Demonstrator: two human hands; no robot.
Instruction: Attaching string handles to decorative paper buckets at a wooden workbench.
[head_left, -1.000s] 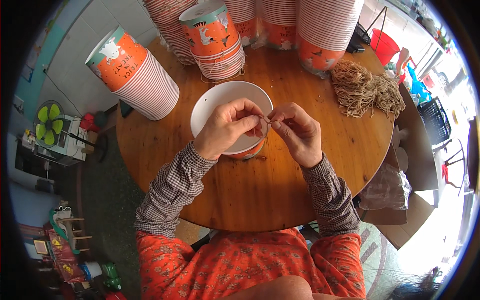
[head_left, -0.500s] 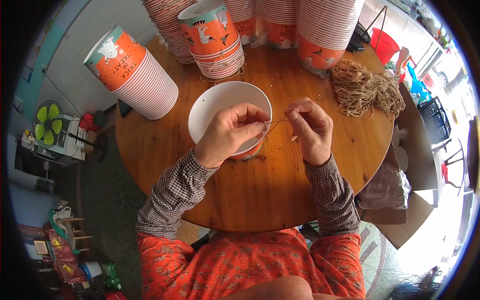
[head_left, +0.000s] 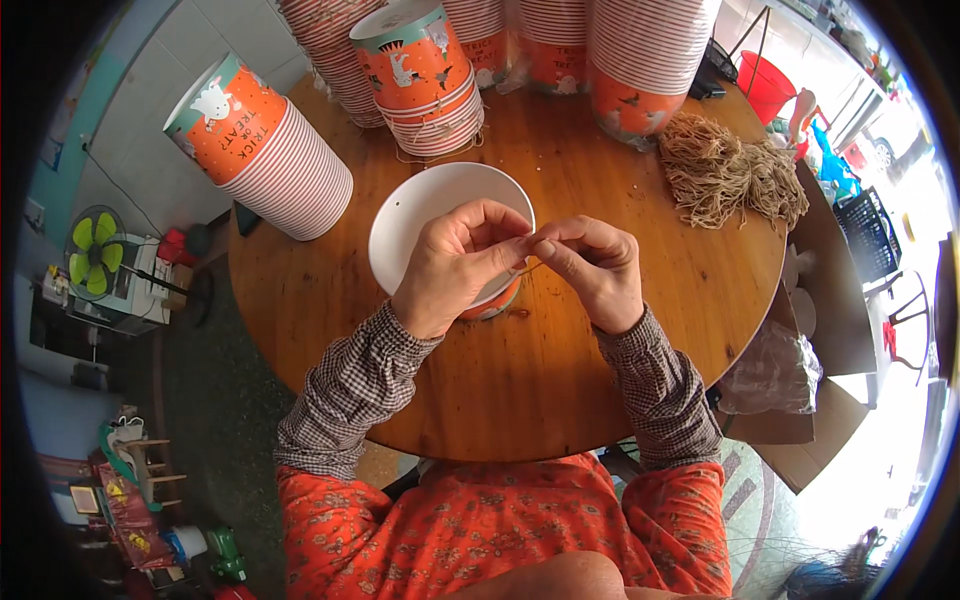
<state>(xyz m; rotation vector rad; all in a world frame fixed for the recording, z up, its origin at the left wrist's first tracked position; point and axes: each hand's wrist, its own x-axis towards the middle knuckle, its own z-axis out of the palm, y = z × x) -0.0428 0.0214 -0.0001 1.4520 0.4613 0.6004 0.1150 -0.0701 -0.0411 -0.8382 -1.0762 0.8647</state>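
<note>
A paper bucket (head_left: pixel 408 222), white inside and orange outside, rests on the table directly in front of me. My left hand (head_left: pixel 450 268) hangs over its right part, thumb and forefinger pinched. My right hand (head_left: pixel 600 268) meets it fingertip to fingertip beside the right rim, also pinching. A thin tan cord runs between the fingertips, and most of it is hidden by them. A small hole shows in the bucket's left wall. Both hands are closed on the cord.
A bundle of tan cords (head_left: pixel 728 178) lies at the table's right. Nested buckets (head_left: pixel 285 170) lean at the left. Another bucket stack (head_left: pixel 430 115) with cords on it stands behind my bucket. Wrapped stacks (head_left: pixel 640 100) line the back. An open carton (head_left: pixel 800 415) sits beyond the right edge.
My right hand has moved left until its fingertips touch those of my left hand. The cord stretched between them earlier is now mostly covered. The left hand has barely moved.
</note>
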